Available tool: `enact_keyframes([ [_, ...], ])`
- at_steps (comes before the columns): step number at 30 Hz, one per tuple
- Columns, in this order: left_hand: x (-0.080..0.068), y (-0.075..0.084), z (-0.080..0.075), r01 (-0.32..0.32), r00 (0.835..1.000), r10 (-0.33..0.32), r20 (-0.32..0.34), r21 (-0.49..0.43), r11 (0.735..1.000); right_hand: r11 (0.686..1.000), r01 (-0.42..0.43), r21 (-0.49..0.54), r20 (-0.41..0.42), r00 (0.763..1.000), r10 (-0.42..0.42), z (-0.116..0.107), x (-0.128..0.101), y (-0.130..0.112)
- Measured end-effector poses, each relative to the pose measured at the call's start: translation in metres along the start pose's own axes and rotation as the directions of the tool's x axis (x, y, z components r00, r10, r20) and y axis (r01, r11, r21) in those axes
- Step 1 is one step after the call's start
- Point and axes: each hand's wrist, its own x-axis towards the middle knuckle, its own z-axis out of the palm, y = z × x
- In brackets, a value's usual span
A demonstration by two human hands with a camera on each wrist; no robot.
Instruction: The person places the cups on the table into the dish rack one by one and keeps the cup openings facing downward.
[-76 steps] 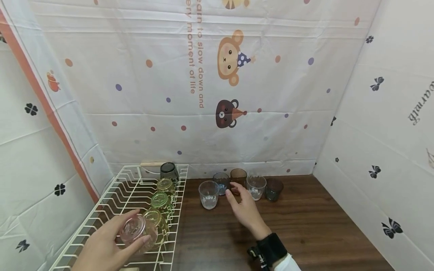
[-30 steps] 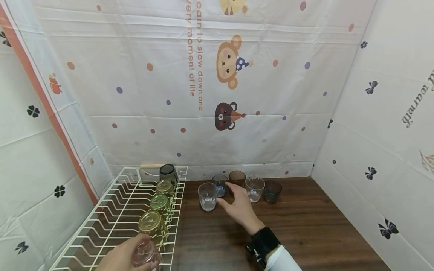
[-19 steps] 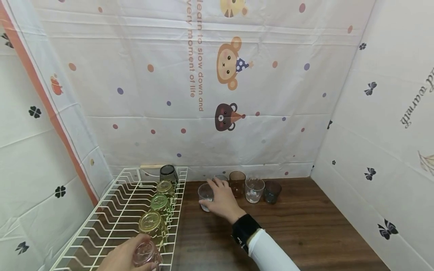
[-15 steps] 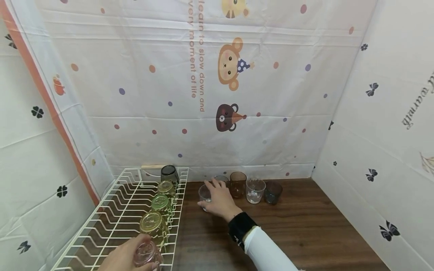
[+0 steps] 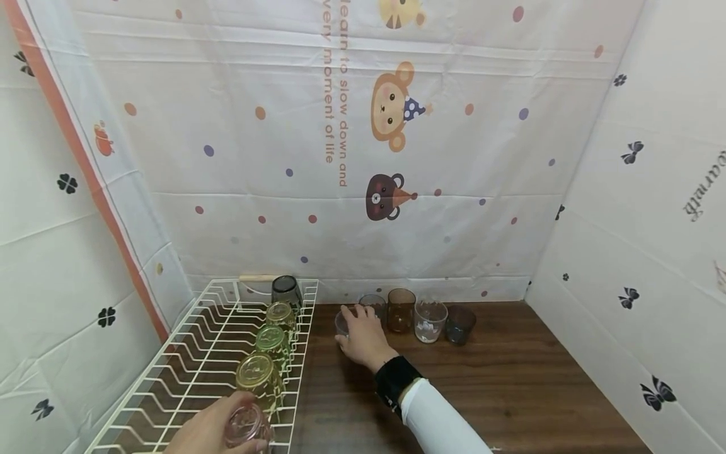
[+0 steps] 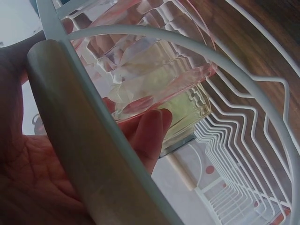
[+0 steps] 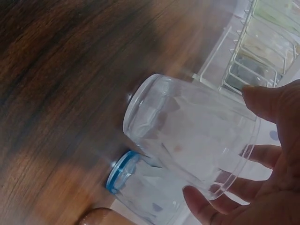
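You've got the wooden table (image 5: 499,378) under everything, with the printed sheet (image 5: 431,94) hung up behind it; on the table's left side sits the white wire rack (image 5: 187,359), and along its right edge there's a row of upside-down glasses: a dark one (image 5: 285,289) at the back, then a yellow-green one (image 5: 280,314), a green one (image 5: 272,340) and a yellowish one (image 5: 256,373) closest to you.

Your left hand (image 5: 204,435) is down at the near end of that rack; its fingers are curled round the pink glass (image 5: 245,425), which is bottom-up just in front of the yellowish one; the left wrist view shows the fingertips wrapped right against its ribbed wall, with the rack's rim crossing in front.

Your right hand (image 5: 363,337) is out on the table next to the rack, wrapped around the clear glass (image 7: 187,136); thumb on one side, fingers on the other, the glass standing upright with its base on the wood. Just beside it is a blue-tinted glass (image 5: 374,306); further right in the same row come a brown glass (image 5: 401,309), a clear patterned glass (image 5: 429,320) and a dark grey glass (image 5: 459,324).
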Motion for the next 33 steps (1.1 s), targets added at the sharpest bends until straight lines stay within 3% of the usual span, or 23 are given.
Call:
enact_keyframes([
  [6,-0.002,0.000,-0.002,-0.033,0.999,0.033,-0.013,-0.001,0.999,1.000,-0.003,0.028,-0.032,0.999,0.004,0.001,0.002,0.003],
  [17,-0.003,-0.001,-0.008,-0.012,1.000,0.012,-0.006,-0.028,1.000,0.992,-0.028,0.126,-0.015,0.999,0.030,0.005,0.004,0.007],
  [24,-0.009,-0.001,-0.010,-0.035,0.993,0.031,-0.117,-0.030,0.999,0.983,-0.018,0.181,-0.060,0.998,0.030,0.008,-0.003,0.010],
  [28,-0.013,0.001,-0.011,-0.095,0.969,0.091,-0.230,-0.008,0.995,0.963,-0.053,0.264,-0.098,0.992,0.082,0.007,-0.013,0.011],
  [30,-0.016,0.001,-0.010,-0.132,0.942,0.134,-0.308,0.027,0.991,0.953,-0.064,0.297,-0.129,0.986,0.106,0.006,-0.018,0.012],
  [33,-0.018,0.002,-0.008,-0.179,0.886,0.185,-0.424,0.053,0.982,0.940,-0.055,0.336,-0.204,0.970,0.130,0.005,-0.026,0.013],
])
